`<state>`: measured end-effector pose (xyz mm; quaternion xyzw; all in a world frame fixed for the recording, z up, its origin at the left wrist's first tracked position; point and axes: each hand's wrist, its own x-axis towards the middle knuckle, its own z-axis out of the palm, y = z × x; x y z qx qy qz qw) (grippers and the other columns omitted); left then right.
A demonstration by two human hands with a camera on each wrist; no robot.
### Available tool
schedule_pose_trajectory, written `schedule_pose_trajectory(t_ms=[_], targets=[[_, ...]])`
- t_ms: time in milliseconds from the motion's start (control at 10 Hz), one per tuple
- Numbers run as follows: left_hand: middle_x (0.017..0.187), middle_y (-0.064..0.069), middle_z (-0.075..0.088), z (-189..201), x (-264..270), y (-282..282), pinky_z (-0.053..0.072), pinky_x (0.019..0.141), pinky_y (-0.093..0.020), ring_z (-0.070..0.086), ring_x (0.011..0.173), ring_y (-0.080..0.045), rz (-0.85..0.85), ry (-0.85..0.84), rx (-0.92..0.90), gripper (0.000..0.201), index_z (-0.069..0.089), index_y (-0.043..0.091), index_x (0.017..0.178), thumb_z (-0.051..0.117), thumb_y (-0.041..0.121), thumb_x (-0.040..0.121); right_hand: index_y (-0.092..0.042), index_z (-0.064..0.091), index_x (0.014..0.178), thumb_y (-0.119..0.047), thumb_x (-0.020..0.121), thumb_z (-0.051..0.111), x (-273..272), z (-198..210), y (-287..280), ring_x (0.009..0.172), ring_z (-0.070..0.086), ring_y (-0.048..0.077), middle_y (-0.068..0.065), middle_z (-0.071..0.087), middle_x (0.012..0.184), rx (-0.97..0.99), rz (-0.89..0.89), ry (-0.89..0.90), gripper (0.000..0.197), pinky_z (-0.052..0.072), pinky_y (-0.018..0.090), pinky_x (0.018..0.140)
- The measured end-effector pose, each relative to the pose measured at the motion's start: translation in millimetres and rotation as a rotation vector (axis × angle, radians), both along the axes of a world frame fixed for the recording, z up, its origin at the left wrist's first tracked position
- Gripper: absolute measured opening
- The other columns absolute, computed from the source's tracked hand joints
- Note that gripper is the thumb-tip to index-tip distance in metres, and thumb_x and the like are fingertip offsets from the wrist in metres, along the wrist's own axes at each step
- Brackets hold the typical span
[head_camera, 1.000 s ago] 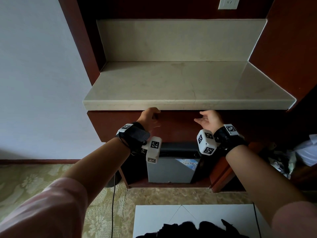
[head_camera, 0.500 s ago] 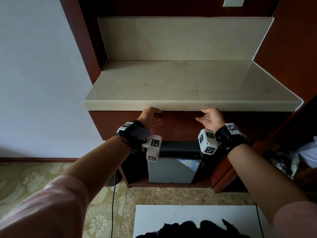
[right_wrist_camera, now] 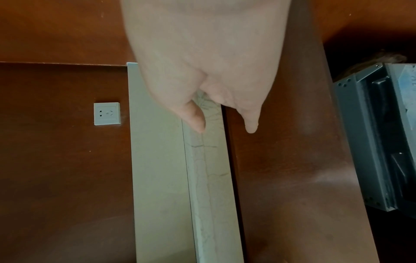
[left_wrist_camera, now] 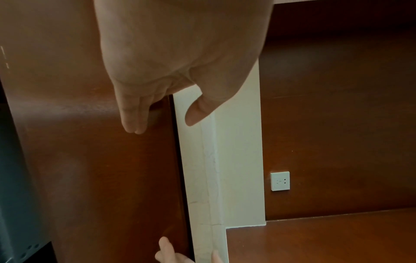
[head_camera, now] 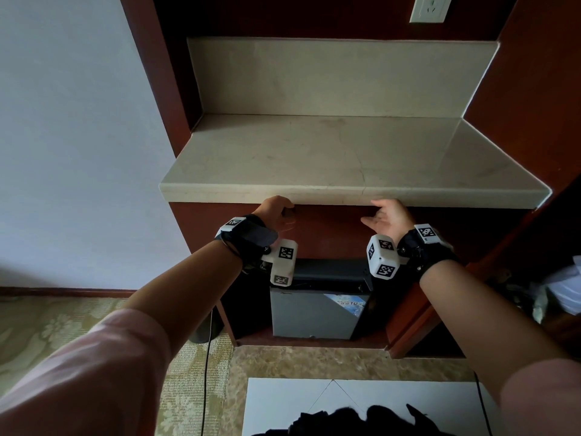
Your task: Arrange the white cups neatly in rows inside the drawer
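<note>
The counter sits in an alcove, with the drawer front directly below its front edge. The left hand and right hand are at that front, just under the counter's edge, left and right. A safe stands below the drawer front. An outlet is on the wall behind and above the counter.

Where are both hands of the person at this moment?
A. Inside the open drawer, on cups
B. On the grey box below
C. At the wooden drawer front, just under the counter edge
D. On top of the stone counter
C: the left hand and right hand are at the top of the drawer front, under the counter edge; no cups show.
</note>
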<state>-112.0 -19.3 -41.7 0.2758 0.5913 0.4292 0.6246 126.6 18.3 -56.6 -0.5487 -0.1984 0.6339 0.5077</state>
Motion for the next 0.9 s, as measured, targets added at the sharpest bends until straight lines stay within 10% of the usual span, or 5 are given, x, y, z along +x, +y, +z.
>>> schedule_pose_trajectory(t_ms=[200,400,600,700,900], targets=[[0.078,-0.012,0.047,0,-10,-4,0.050,0.087,-0.045,0.058,0.078,-0.030,-0.083,0.032,-0.075,0.007,0.047,0.002,0.097,0.049,0.007,0.092,0.005,0.038,0.130,-0.005,0.091,0.055,-1,2,-7,0.087,0.055,0.028,0.019,0.039,0.114,0.008,-0.008,-0.069,0.044,0.050,0.036,0.089],[0.092,-0.013,0.050,11,-21,2,0.054,0.055,-0.040,0.057,0.080,-0.031,-0.176,0.131,-0.035,0.006,0.051,0.001,0.091,0.047,0.005,0.093,0.009,0.039,0.129,-0.005,0.093,0.052,-8,22,-11,0.116,0.054,0.036,0.026,0.044,0.126,-0.027,0.049,-0.129,0.041,0.059,0.033,0.063],[0.112,-0.018,0.067,60,-39,4,0.057,0.076,-0.046,0.069,0.092,-0.038,-0.400,0.214,-0.057,0.033,0.054,-0.001,0.118,0.056,0.016,0.091,-0.004,0.051,0.098,-0.011,0.097,0.043,-29,50,-11,0.067,0.058,0.028,0.013,0.053,0.087,-0.057,0.201,-0.354,0.011,0.052,0.036,0.057],[0.118,-0.017,0.066,90,-36,9,0.058,0.062,-0.039,0.071,0.087,-0.033,-0.435,0.175,0.033,0.036,0.053,-0.001,0.125,0.054,0.018,0.094,-0.005,0.050,0.081,-0.007,0.096,0.041,-42,77,-9,0.063,0.056,0.025,0.010,0.052,0.078,0.023,0.233,-0.353,0.017,0.052,0.027,0.041],[0.124,-0.011,0.064,131,-32,29,0.054,0.089,-0.044,0.063,0.111,-0.032,-0.337,-0.242,0.264,0.028,0.058,0.004,0.115,0.054,0.018,0.091,-0.003,0.051,0.080,-0.004,0.093,0.045,-64,138,-2,0.065,0.059,0.023,0.011,0.057,0.078,0.205,0.246,-0.269,0.014,0.050,0.030,0.054]])
